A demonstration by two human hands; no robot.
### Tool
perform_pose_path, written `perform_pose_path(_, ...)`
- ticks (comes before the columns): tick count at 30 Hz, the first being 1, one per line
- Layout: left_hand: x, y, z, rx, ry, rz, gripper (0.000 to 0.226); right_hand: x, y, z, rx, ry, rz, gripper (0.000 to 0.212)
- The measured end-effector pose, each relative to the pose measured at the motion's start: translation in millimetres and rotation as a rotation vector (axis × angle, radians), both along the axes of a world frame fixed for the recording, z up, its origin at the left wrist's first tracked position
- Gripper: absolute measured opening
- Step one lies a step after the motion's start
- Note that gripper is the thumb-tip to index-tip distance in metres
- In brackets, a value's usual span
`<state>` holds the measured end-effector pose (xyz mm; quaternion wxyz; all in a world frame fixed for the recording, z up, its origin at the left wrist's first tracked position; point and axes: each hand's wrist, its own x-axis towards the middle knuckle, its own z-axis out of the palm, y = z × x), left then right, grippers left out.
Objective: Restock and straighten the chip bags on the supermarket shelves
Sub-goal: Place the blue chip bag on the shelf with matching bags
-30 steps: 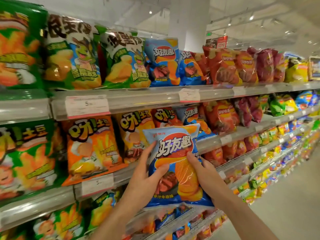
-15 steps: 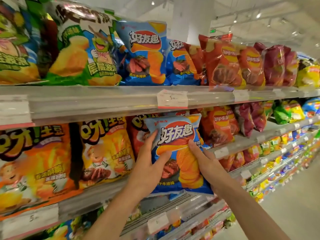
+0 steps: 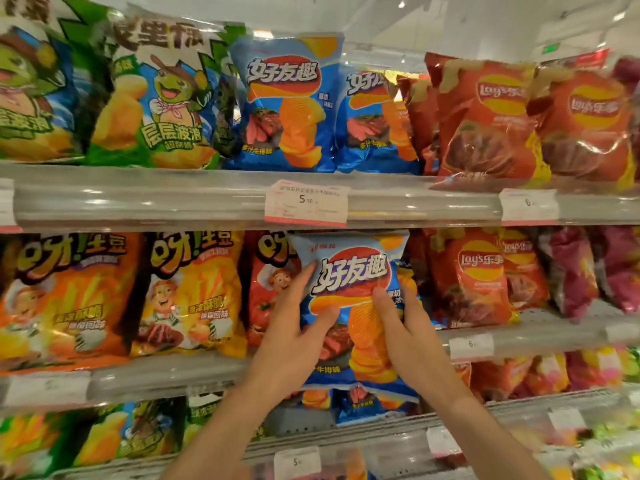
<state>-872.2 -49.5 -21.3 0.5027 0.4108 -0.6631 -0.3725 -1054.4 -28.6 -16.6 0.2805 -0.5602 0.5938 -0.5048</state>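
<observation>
Your left hand point(image 3: 294, 327) and right hand point(image 3: 403, 336) pinch the glossy blue foil chip bag point(image 3: 349, 306) at 9 and 3 o'clock, before the middle shelf point(image 3: 166, 374). It looks light, air-puffed, slippery and crushable: hold the side seams gently.

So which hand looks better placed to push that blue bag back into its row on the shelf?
Probably the right hand. It grips the blue bag on the side next to the red Lay's bags, fingers spread across its front. The left hand holds the other edge and could steady it.
</observation>
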Motion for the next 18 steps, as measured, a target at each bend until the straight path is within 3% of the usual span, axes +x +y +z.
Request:
perform_pose_path(2, -4, 5, 2, -0.047, -0.074, 0.065, 0.054, -9, -4, 2, 0.04, -0.013, 0.025, 0.086)
perform_pose_path(5, -1, 8, 0, -0.149, -0.231, 0.275, 0.062, -21, -10, 3, 0.079, -0.035, 0.029, 0.086)
perform_pose_path(9, 3, -3, 1, -0.182, -0.534, 0.554, 0.059, -34, -16, 6, 0.072, -0.081, 0.015, 0.085)
perform_pose_path(18, -11, -42, -2, -0.095, -0.852, 0.683, 0.091, -59, -30, 8, 0.059, -0.128, -0.016, 0.073)
